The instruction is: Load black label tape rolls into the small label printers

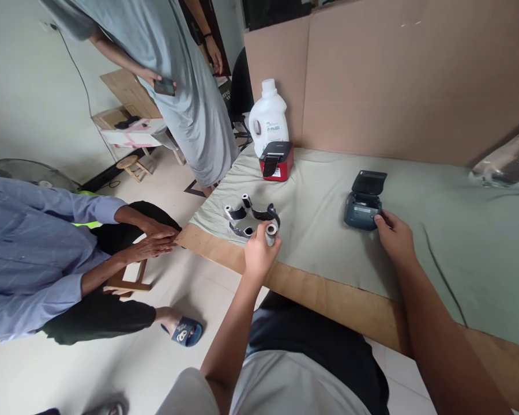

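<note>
My left hand [262, 253] is closed around a small whitish roll [271, 231] with a hole through its core, at the table's front edge. Just beyond it stands a cluster of shiny dark curved pieces with white-ended tubes [242, 214]; whether the roll is joined to them I cannot tell. On the right, a small dark label printer [360, 213] sits on the cloth with its lid raised. My right hand [394, 233] grips the printer's right front corner between thumb and fingers. The inside of the printer is mostly shaded.
A red and black box-shaped device [280, 164] stands before a white detergent jug [270, 118] at the back. Behind the cloth-covered table [315, 196] rises a cardboard sheet [389, 80]. A seated person [38, 253] is at the left; another person [168, 63] stands holding a phone.
</note>
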### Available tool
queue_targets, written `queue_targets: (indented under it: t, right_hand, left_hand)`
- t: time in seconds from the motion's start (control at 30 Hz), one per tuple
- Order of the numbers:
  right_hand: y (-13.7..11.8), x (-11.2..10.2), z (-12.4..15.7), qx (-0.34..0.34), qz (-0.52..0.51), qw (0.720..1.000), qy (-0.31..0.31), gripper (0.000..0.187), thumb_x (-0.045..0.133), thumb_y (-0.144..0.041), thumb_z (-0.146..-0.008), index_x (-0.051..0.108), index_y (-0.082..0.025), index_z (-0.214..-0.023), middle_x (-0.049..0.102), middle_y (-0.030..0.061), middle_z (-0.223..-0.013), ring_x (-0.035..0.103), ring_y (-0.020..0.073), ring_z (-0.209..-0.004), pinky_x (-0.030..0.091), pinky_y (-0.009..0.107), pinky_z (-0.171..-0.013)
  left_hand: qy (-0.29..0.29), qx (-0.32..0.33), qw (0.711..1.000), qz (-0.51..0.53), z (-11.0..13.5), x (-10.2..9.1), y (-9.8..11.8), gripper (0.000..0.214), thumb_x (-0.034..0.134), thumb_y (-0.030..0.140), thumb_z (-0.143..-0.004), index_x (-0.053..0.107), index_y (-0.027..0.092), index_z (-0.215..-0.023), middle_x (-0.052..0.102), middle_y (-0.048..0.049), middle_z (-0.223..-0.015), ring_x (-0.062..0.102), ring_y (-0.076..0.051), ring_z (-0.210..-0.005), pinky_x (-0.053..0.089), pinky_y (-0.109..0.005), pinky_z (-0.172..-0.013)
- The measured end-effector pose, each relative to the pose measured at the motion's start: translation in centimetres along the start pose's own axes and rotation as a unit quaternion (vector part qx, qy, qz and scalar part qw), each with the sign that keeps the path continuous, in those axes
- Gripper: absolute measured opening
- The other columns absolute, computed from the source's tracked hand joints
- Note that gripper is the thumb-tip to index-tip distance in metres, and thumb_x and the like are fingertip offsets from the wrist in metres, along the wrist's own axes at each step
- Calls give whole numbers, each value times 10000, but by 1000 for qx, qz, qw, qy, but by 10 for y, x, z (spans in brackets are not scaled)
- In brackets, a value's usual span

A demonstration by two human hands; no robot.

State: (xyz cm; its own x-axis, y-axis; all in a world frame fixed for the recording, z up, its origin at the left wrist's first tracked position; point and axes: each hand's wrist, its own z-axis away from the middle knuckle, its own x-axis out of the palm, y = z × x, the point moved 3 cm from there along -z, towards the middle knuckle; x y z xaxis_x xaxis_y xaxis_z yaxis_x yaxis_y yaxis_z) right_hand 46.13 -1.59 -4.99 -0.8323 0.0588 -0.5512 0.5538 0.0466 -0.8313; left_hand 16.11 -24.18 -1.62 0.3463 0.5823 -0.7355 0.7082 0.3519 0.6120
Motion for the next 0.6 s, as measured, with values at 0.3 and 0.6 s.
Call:
queue_targets:
  t: [0.3,0.6]
  right_hand:
    - [1,-1,0,-6,16,1000,2,579,602,-338,-923,689,-82,-1435,769,237,-1248,761,294,-980,573,438,-935]
    - [5,-2,-2,-4,21,1000,4,575,613,-355,-926,694,-103,-1436,770,240,-1239,714,247,-775,572,420,-817]
  left_hand:
    - [-54,52,984,-162,-23,-6,13,270,771,345,-896,780,295,-1162,624,-107,-1415,504,-360,-1374,412,-554,-1122]
    - [0,22,984,-176,-75,-48,-11,536,685,523,-922,679,303,-1411,473,-98,-1637,400,-397,-1481,376,-579,-1168]
